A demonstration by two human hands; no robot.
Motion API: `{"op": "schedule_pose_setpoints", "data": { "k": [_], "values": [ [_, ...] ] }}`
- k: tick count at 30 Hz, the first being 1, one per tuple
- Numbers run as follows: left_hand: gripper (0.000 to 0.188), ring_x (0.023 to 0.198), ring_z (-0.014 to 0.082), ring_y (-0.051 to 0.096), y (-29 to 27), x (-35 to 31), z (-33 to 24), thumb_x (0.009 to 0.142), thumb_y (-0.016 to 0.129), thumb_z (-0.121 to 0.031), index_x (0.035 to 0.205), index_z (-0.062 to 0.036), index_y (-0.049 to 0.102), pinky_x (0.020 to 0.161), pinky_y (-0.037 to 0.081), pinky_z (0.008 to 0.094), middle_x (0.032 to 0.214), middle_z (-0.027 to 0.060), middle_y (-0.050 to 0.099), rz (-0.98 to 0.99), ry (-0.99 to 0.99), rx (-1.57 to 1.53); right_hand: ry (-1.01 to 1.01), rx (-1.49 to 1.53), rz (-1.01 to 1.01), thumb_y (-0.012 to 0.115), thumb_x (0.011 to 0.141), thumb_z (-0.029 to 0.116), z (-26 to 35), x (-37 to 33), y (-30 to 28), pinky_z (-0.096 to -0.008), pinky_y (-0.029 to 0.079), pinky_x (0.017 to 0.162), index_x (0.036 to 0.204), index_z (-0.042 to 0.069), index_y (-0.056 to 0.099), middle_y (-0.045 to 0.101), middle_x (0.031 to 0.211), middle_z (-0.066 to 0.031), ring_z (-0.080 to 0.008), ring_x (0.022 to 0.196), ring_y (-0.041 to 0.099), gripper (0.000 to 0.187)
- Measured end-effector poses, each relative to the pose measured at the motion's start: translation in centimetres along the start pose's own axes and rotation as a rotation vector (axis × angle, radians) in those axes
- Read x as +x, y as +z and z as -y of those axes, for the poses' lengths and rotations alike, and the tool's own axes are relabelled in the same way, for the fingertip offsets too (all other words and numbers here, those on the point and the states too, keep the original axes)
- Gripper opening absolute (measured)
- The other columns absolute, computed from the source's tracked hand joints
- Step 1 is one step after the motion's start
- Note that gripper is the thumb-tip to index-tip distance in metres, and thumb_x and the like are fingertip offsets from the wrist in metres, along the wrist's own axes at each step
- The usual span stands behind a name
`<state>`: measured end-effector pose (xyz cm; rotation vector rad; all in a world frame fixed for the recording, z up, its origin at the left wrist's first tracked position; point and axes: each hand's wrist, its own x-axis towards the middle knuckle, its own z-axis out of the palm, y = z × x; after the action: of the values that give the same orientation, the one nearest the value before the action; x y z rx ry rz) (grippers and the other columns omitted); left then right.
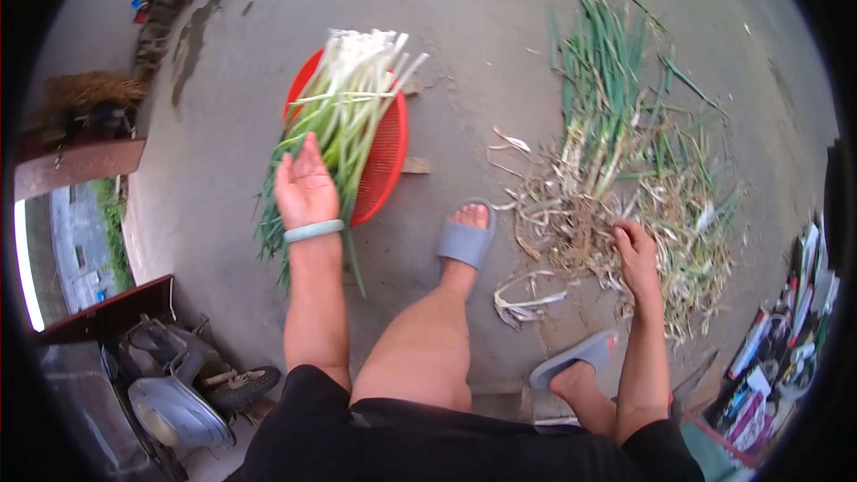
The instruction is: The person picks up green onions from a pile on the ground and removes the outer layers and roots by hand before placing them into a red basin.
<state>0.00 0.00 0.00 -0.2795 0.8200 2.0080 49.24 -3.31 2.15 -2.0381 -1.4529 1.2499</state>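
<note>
My left hand is held palm up with its fingers stretched out, a pale green bangle round the wrist. It is over the green leaf end of a bundle of cleaned spring onions, with nothing in the palm. The bundle lies across a red plastic basket, white ends pointing away from me. On the right, my right hand has curled fingers at the near side of a heap of dry roots and peelings. Whatever its fingertips may pinch is hidden. Untrimmed spring onions lie on the heap's far side.
My feet in grey slippers stand on the concrete floor between basket and heap. A loose piece of peel lies near them. A grey scooter stands at the lower left; mixed clutter lines the right edge.
</note>
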Motion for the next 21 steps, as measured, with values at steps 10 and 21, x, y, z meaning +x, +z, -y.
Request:
{"op": "schedule_pose_setpoints", "data": {
  "k": [10,21],
  "values": [
    [0.032,0.116,0.0341,0.041,6.5,0.0,-5.9,0.088,0.033,-0.003,0.113,0.0169,0.038,0.098,0.04,0.0391,0.121,0.0274,0.041,0.157,0.076,0.336,0.11,0.225,0.019,0.053,0.084,0.019,-3.5,3.8,12.4,-0.0289,0.045,0.067,0.096,0.001,0.058,0.061,0.079,-0.0104,-0.0169,0.07,0.057,0.023],
    [0.026,0.086,0.0157,0.053,7.0,-3.2,2.1,0.089,0.041,-0.006,0.112,0.0022,0.048,0.077,0.046,0.0276,0.098,0.008,0.057,0.462,-0.286,0.51,0.31,0.08,-0.328,0.059,0.078,0.026,-3.6,13.4,17.2,-0.0355,0.045,0.079,0.101,0.002,0.053,0.061,0.093,-0.0142,-0.0293,0.086,0.059,0.033]
  ]
}}
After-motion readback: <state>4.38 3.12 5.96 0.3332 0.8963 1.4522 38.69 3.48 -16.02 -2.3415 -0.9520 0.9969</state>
